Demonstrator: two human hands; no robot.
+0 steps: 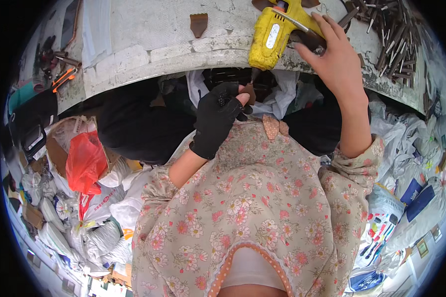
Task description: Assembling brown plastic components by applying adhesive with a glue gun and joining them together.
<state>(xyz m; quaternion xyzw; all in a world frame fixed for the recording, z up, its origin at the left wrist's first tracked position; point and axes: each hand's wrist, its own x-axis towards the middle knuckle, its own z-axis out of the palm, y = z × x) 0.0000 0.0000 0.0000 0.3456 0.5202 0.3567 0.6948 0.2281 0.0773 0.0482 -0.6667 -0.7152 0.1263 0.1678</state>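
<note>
glue gun (266, 42), one; gloved hand (215, 119), one

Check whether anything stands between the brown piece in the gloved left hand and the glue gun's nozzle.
Nothing visible does: the nozzle of the yellow glue gun points toward the brown piece in the left hand. Whether they touch, I cannot tell.

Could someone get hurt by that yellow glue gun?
Maybe! The glue gun's nozzle points toward the left hand, and bare fingers poke out of its black glove. If the nozzle is hot, they might get burned.

Also, the small brown piece sits past the table's edge, so it could fall if it slips.
</note>
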